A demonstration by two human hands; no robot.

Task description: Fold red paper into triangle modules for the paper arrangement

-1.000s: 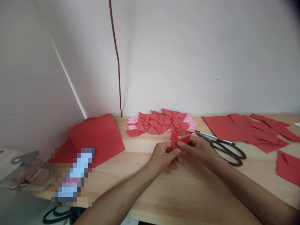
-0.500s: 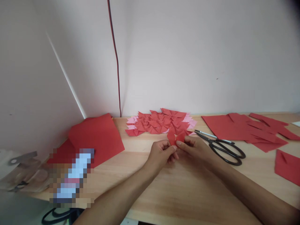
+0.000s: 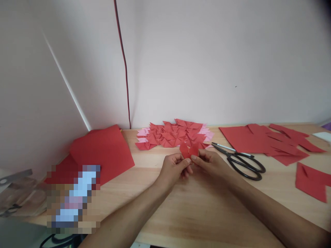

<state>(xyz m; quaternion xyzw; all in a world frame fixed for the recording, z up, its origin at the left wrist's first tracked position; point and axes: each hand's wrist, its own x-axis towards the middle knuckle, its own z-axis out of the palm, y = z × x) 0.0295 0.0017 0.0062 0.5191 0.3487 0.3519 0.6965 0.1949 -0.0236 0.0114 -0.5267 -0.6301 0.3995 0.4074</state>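
A small folded piece of red paper (image 3: pixel 189 150) is pinched between both my hands, its two flaps standing up side by side. My left hand (image 3: pixel 176 166) grips its lower left with thumb and fingers closed. On the lower right, my right hand (image 3: pixel 207 160) pinches it, the thumb near the left thumb. Just behind lies a heap of folded red and pink paper pieces (image 3: pixel 172 135) against the wall. Black-handled scissors (image 3: pixel 241 162) rest to the right of my right hand, with a slim silvery pen-like stick (image 3: pixel 227 148) lying across them.
Red paper sheets (image 3: pixel 103 151) lie at the left, partly under a pixelated patch (image 3: pixel 77 193). More red sheets and cut pieces (image 3: pixel 243 139) are at the back right, and another red piece (image 3: pixel 310 181) sits nearer. A dark red cable (image 3: pixel 126 69) hangs down the wall.
The view has shifted slightly, so everything sits a little further left. Both hands keep hold of the red paper, whose two flaps now stand closer together.
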